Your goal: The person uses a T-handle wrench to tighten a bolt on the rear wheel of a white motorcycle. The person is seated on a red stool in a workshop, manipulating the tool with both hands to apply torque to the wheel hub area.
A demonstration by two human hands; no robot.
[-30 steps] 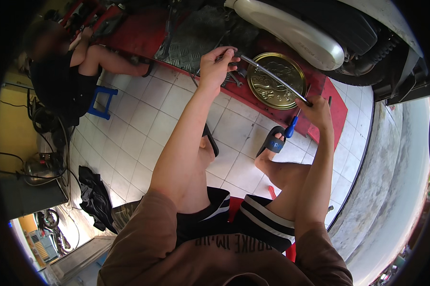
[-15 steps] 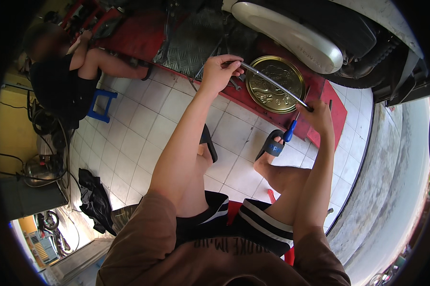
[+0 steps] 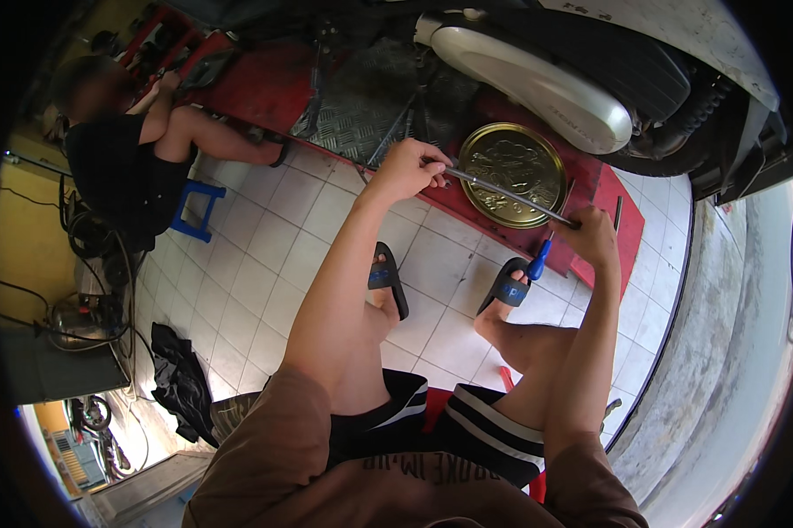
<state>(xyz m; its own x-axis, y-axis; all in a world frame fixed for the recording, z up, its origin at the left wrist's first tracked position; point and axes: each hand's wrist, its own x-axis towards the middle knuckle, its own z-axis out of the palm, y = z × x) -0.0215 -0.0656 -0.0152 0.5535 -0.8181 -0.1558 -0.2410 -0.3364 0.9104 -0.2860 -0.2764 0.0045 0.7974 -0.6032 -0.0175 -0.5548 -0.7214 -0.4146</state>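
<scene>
My left hand (image 3: pixel 412 169) has its fingers closed around the upper-left end of a slim chrome metal rod (image 3: pixel 511 192). My right hand (image 3: pixel 592 236) grips the rod's lower-right end, where a darker section shows. The rod slants over a round embossed gold metal tray (image 3: pixel 512 145), which lies on a red platform (image 3: pixel 614 268). Just below my right hand a blue-handled screwdriver (image 3: pixel 539 260) hangs at the platform's edge, and a thin metal bar (image 3: pixel 618 211) lies to the right of that hand.
A silver and black motorcycle (image 3: pixel 546 88) stands above the platform's tread plate (image 3: pixel 361 97). At left are another person (image 3: pixel 106 141), a blue stool (image 3: pixel 194 211), hoses (image 3: pixel 93 229) and black cloth (image 3: pixel 181 383) on the tiles. My sandalled feet (image 3: pixel 511 286) are below.
Both my hands have come down in the picture with the rod, the left one further, so the rod slants less steeply. The surrounding scene has also shifted slightly downward in view.
</scene>
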